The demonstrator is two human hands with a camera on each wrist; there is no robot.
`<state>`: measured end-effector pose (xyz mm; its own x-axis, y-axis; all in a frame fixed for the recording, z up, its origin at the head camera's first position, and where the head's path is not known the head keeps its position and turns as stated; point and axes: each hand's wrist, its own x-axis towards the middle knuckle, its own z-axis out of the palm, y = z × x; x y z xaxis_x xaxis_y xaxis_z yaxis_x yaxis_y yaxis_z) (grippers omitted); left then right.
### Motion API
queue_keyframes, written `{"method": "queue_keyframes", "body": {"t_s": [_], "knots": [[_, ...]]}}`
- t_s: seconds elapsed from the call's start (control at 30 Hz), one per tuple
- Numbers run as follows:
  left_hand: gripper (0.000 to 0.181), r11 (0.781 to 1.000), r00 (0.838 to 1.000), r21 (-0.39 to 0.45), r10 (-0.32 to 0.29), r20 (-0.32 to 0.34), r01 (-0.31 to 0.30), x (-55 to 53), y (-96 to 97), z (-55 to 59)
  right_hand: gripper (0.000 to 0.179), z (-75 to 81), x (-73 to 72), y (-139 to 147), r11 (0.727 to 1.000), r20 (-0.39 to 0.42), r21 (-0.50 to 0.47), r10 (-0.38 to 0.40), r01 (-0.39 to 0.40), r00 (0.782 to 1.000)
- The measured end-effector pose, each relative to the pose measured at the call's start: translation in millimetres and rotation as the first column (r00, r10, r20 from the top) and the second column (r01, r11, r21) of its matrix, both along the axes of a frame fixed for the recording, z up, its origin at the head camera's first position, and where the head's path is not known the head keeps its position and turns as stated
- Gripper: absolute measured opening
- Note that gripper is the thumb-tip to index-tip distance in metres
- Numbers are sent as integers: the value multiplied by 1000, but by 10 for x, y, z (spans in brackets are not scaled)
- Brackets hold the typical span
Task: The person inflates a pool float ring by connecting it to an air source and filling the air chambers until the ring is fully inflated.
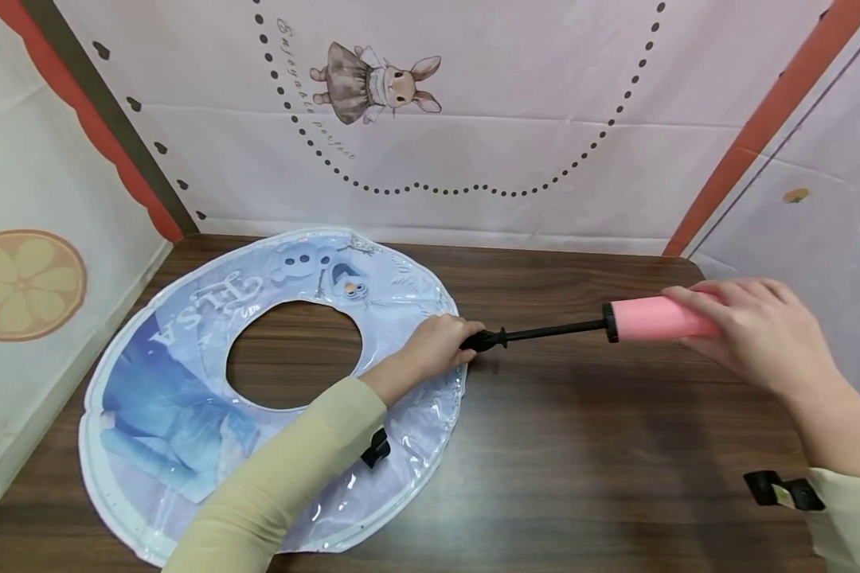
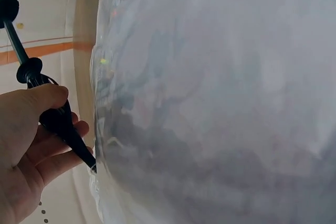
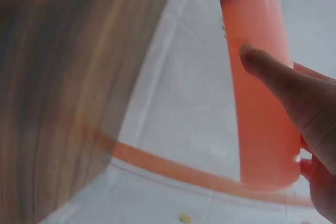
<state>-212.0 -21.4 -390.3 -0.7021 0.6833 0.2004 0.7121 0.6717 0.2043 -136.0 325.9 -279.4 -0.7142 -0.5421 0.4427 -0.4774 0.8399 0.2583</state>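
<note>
A blue and white printed swim ring, puffed with air, lies on the left of the table. My left hand reaches across it and grips the black nozzle end of a hand pump at the ring's right edge. In the left wrist view the tapered nozzle points into the ring's rim, where its tip is hidden. My right hand holds the pump's pink barrel, which stands off to the right with the thin black rod drawn out long between both hands.
The brown wooden table runs up to a printed cloth backdrop with a rabbit figure. Cloth side walls stand left and right. Black straps sit at both wrists.
</note>
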Motion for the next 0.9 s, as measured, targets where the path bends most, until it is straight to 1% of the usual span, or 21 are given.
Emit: {"method": "queue_keyframes", "body": {"t_s": [0.1,0.13,0.17,0.23,0.3,0.37,0.43,0.57,0.63,0.7,0.73,0.8,0.87,0.9], "knots": [[31,1000,999,-12,-17,-28,17,-1,1,5,60,-110,-55,-220,997,-14,28,72,-71,997],[31,1000,999,-13,-23,-34,23,0,1,8,55,-156,-75,-322,995,-18,44,95,-94,995],[31,1000,999,-16,-27,-39,27,1,1,10,54,-204,-93,-425,992,-31,62,115,-113,993],[31,999,998,-19,-30,-50,29,3,-1,13,61,-279,-124,-620,987,-52,95,132,-126,990],[32,1000,998,-17,-24,-57,23,4,-5,14,64,-340,-148,-769,985,-75,119,135,-126,988],[31,1000,998,-11,-22,-58,21,3,-8,14,64,-375,-161,-869,984,-87,130,136,-124,987],[32,1000,999,5,-26,-46,26,-1,-7,15,64,-391,-165,-914,984,-84,131,136,-125,987],[34,999,999,21,-35,-13,35,-24,-6,31,64,-366,-152,-836,987,-58,107,126,-119,990],[34,999,999,12,-38,-5,38,-31,-21,46,65,-332,-131,-744,990,-34,88,110,-107,993],[33,999,999,-3,-39,2,39,-31,-30,55,59,-289,-100,-626,993,-14,64,95,-94,995],[32,999,999,-8,-39,2,39,-34,-37,61,60,-259,-88,-560,995,-3,51,88,-88,996],[31,999,999,-12,-38,0,38,-35,-47,61,67,-178,-56,-416,997,18,25,70,-71,997],[31,999,999,-8,-32,-2,32,-40,-44,54,78,-79,-22,-251,999,22,-3,49,-49,999],[32,1000,1000,-4,-28,-6,28,-43,-44,52,80,-26,-3,-173,999,25,-13,31,-31,999]]}}
